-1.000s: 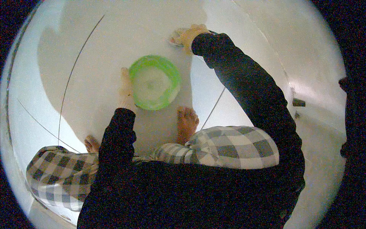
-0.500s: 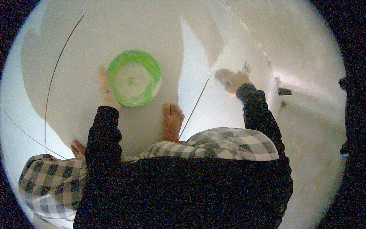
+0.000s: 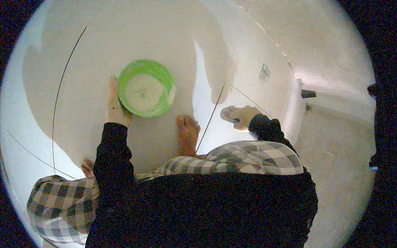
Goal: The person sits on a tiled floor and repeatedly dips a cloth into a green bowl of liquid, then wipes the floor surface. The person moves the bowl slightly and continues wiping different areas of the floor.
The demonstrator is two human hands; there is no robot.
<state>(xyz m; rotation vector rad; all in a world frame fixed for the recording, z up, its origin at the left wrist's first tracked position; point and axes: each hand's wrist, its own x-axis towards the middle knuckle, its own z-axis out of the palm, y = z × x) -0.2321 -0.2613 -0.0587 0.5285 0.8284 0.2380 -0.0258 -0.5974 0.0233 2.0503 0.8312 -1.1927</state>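
Note:
A round green bowl (image 3: pixel 169 74), whitish smears on its inner wall and a pale layer across its bottom, is in front of me, left of centre. Along its left side lies my left hand (image 3: pixel 115 101), the fingers against the outer wall and partly hidden by it. Over on the right, my right hand (image 3: pixel 247 117) is closed around a pale grey, rounded pad-like thing (image 3: pixel 230 113), close to the white tiled surface. What that thing is exactly cannot be made out.
My bare feet (image 3: pixel 188 130) and checked trouser legs (image 3: pixel 256 157) are below the bowl. Dark joint lines cross the pale floor. A small rectangular plate (image 3: pixel 264 72) sits beyond my right hand; a ledge with a dark block (image 3: pixel 308 94) stands at the right.
My right hand has come nearer to me and slightly left with the grey thing, uncovering the small plate. The bowl and my left hand sit slightly lower in the picture.

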